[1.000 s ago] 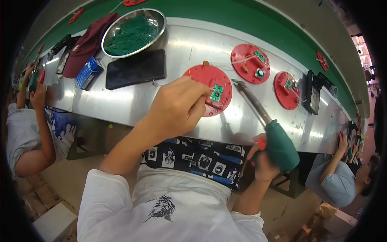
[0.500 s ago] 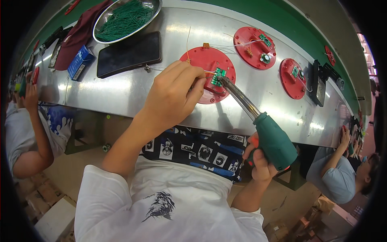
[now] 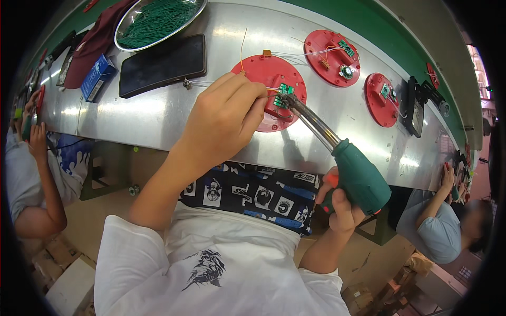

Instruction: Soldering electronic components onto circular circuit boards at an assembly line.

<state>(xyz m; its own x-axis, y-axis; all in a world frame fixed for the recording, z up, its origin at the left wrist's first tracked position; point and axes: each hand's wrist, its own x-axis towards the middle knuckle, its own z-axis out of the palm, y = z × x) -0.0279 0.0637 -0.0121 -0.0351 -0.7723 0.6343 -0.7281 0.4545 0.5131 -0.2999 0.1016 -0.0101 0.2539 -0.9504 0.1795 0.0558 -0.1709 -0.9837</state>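
Observation:
Over the near side of a round red plastic plate [image 3: 258, 68], my left hand [image 3: 219, 118] is closed in a pinch. Its fingertips hold a thin wire [image 3: 272, 89], whose end reaches a small green circuit board [image 3: 286, 89] on the plate. My right hand [image 3: 343, 213] grips a green soldering gun [image 3: 361, 176] by its handle. The gun's metal barrel slants up to the left, with its tip at the board, close by the wire end. Whether tip and wire touch is too small to tell. White wires run from the plate to a small part on its left.
Two more red plates with boards [image 3: 332, 58] [image 3: 381, 100] lie to the right, beside a black device [image 3: 415, 108]. At the left are a black phone [image 3: 162, 66], a metal bowl [image 3: 202, 7] of green wires, a blue box [image 3: 98, 79] and a maroon cap [image 3: 95, 52]. Co-workers sit on both sides.
The view has shifted slightly. Both hands keep their grips, and the soldering gun's tip stays at the circuit board. The left co-worker's hands have moved a little.

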